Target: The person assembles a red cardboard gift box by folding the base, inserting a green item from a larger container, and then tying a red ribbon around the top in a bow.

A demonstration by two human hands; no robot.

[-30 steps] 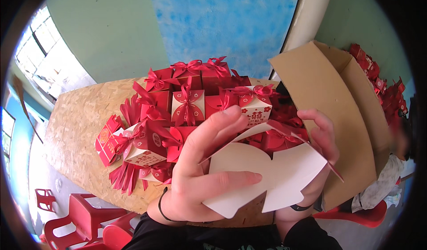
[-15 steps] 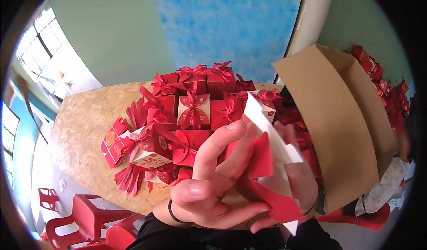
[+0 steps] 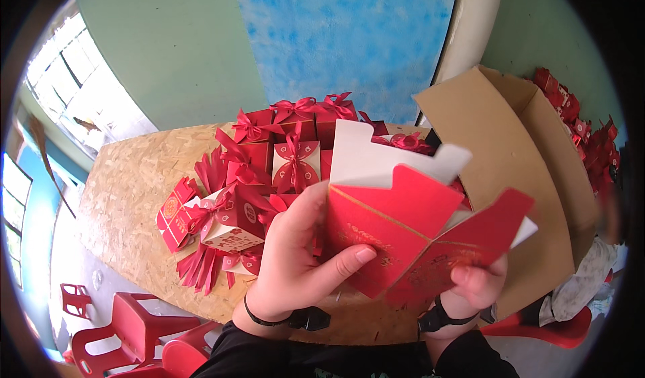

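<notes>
An unfolded red paper gift box (image 3: pixel 383 227) with gold lines and a white inside is held up in front of me, its flaps standing open. My left hand (image 3: pixel 295 260) grips its left side, with the thumb lying across the red face. At its lower right, my right hand (image 3: pixel 478 285) pinches another panel; most of those fingers are hidden behind the card. Just beyond my hands, red and white gift boxes (image 3: pixel 295 166) tied with red ribbon bows stand packed together. One white-and-red box (image 3: pixel 232 227) sits tilted by my left hand.
A large brown cardboard carton (image 3: pixel 510 176) stands open on the right. Flat red packets (image 3: pixel 176 213) and a bundle of red ribbons (image 3: pixel 199 270) lie on the wooden board table (image 3: pixel 127 190). Red plastic chairs (image 3: pixel 131 327) are at the lower left; more red boxes (image 3: pixel 564 106) are piled far right.
The gift box has turned so its printed red face shows, and its panels have spread. My left hand has closed onto its left side; my right hand has come around to the lower right.
</notes>
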